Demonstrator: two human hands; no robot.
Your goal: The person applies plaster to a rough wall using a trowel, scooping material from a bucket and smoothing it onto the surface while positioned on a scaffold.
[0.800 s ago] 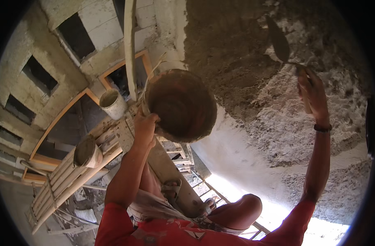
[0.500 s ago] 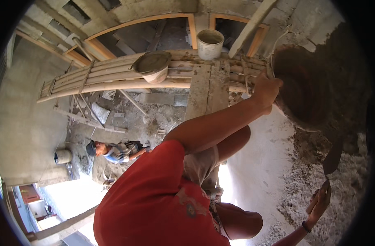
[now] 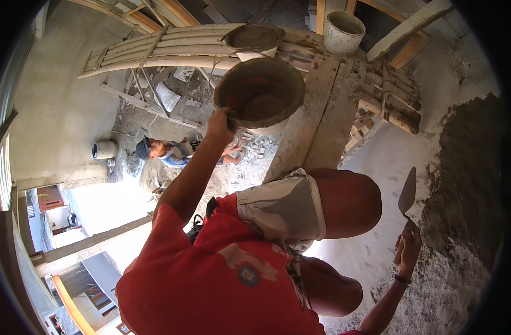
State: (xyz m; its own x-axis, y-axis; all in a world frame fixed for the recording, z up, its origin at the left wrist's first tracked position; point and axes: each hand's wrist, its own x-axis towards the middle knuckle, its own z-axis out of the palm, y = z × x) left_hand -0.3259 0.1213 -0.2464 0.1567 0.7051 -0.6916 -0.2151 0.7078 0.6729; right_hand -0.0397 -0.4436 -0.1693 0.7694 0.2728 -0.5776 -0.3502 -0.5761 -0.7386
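Note:
My left hand grips the rim of a round, mortar-crusted bucket, dark and mostly hollow-looking inside, held out over the planks. Toward the right, my right hand is closed on the handle of a trowel whose leaf-shaped blade points up in the picture, beside a wall partly covered in dark wet mortar, with rough pale patches lower down. My bent knees and red shirt fill the lower middle.
A bamboo scaffold carries two more buckets, beside a slanted post. On the rubble floor below is another person in a cap, near a barrel. A bright opening lies at lower left.
The view has swung round, bringing the floor, the other person and the opening in. My left hand has carried the bucket leftward, away from the wall. The trowel now shows lower in the picture.

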